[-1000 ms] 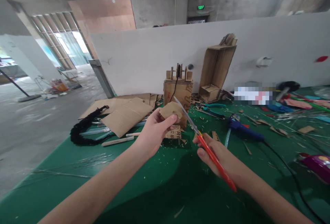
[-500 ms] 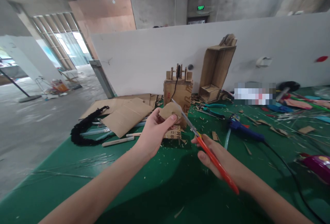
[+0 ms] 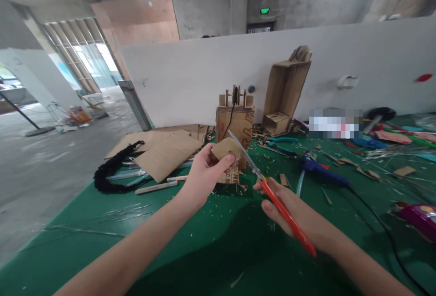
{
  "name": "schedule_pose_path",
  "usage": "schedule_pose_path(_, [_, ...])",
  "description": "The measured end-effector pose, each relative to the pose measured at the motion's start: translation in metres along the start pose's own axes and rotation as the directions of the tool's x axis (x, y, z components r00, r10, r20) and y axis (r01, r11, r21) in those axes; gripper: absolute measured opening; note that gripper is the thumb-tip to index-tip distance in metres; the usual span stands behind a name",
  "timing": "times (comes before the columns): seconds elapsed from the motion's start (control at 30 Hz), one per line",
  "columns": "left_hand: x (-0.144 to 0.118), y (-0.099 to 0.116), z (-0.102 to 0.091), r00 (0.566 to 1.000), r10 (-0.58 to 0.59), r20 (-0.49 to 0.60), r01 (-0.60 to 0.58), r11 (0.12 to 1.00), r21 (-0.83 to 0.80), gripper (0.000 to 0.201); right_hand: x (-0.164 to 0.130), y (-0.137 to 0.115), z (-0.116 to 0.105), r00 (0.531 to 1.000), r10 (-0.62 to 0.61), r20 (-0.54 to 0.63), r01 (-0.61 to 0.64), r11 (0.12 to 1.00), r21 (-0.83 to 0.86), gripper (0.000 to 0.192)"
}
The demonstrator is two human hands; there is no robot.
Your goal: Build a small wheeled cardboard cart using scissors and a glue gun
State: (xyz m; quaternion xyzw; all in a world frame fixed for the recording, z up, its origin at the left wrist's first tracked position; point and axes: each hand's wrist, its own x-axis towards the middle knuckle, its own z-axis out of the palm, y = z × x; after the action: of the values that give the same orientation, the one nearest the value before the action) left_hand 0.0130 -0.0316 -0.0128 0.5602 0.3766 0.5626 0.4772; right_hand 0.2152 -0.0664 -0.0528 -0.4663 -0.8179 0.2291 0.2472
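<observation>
Right hand, nearest, clenched round the red handles of the scissors, blades slightly parted and laid against the cardboard piece. Left hand pinched that piece between thumb and fingers, held above the green table, just in front of the small cardboard box. Judged mid-trim: one edge already rounded, the side at the blades seemingly uncut. Scraps strewn around that box; blue glue gun off to its right.
</observation>
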Motion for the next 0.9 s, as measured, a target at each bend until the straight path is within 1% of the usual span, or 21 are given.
schedule_pose_path(0.1, [-0.0004, 0.0026, 0.0018, 1.000, 0.014, -0.011, -0.013, 0.999, 0.037, 0.023, 0.0005, 0.0000, 0.0003, 1.000, -0.001, 0.001, 0.001, 1.000, -0.011, 0.035])
schedule_pose_path(0.2, [-0.0018, 0.0038, 0.0032, 1.000, 0.012, -0.026, -0.011, 0.999, 0.051, 0.022, 0.0025, 0.0018, 0.0024, 1.000, 0.003, 0.015, -0.002, 0.998, -0.057, 0.038])
schedule_pose_path(0.27, [-0.0028, 0.0035, 0.0036, 1.000, 0.005, -0.024, -0.004, 0.999, 0.051, 0.023, 0.0039, 0.0026, 0.0042, 1.000, 0.010, -0.002, -0.010, 0.996, -0.089, 0.039])
schedule_pose_path(0.37, [-0.0039, 0.0020, 0.0033, 1.000, 0.007, -0.006, -0.007, 0.999, 0.044, 0.023, 0.0053, 0.0016, 0.0056, 0.998, 0.044, -0.041, -0.048, 0.994, -0.100, 0.037])
schedule_pose_path(0.53, [-0.0037, 0.0001, 0.0027, 1.000, 0.019, -0.015, -0.018, 0.998, 0.057, 0.025, 0.0070, -0.0029, 0.0039, 0.993, 0.102, -0.059, -0.107, 0.990, -0.092, 0.032])
schedule_pose_path(0.77, [-0.0031, -0.0014, 0.0018, 1.000, 0.030, -0.005, -0.029, 0.996, 0.084, 0.023, 0.0067, -0.0025, 0.0047, 0.992, 0.112, -0.062, -0.119, 0.986, -0.119, 0.037])
schedule_pose_path(0.9, [-0.0029, 0.0007, 0.0025, 1.000, 0.022, -0.019, -0.020, 0.995, 0.100, 0.022, 0.0060, -0.0005, 0.0069, 0.993, 0.096, -0.066, -0.104, 0.987, -0.126, 0.038])
